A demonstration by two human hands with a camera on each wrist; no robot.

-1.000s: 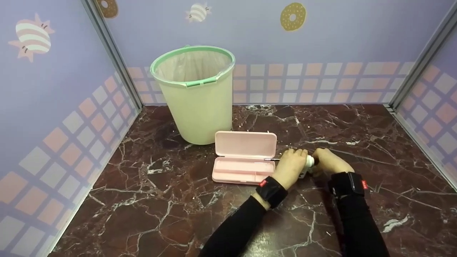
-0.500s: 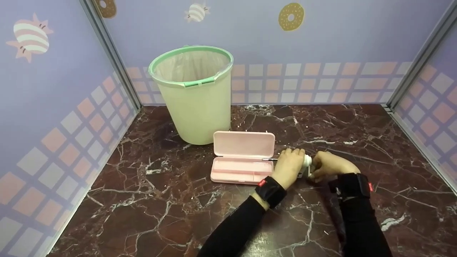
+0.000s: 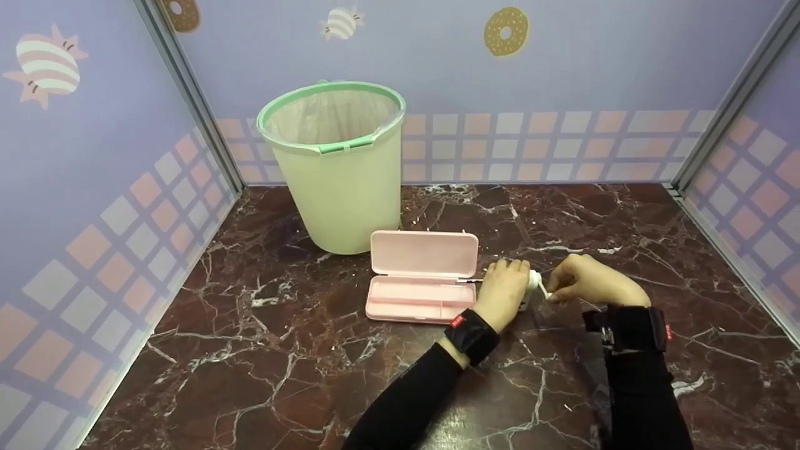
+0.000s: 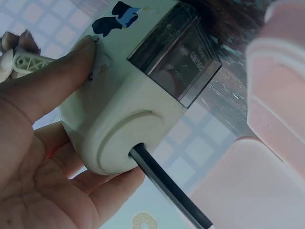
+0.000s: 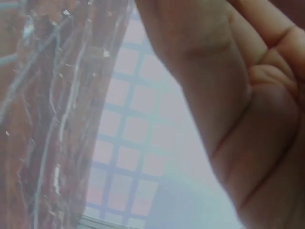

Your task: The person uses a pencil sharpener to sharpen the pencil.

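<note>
My left hand (image 3: 503, 290) grips a white pencil sharpener (image 4: 119, 100) around its body, holding it just above or on the table; the contact with the table is hidden. A black pencil (image 4: 171, 188) sticks out of its round front hole, and a smoky see-through shavings drawer (image 4: 176, 62) shows on its side. At the sharpener's far end is a white crank (image 3: 542, 287). The fingertips of my right hand (image 3: 594, 281) pinch the crank's outer end. In the right wrist view only part of that hand appears, without the crank.
Left of the hands lies an open pink pencil case (image 3: 400, 309), close to the pencil. Behind it stands a pale green bin (image 3: 344, 194) with a liner. Small crumbs dot the dark marble table (image 3: 250, 375). Patterned walls (image 3: 562, 69) enclose the back and sides.
My right hand has moved round with the crank, its wrist shifting right, and the crank arm now points out to the right. My left hand keeps its hold on the sharpener. The head view has shifted slightly.
</note>
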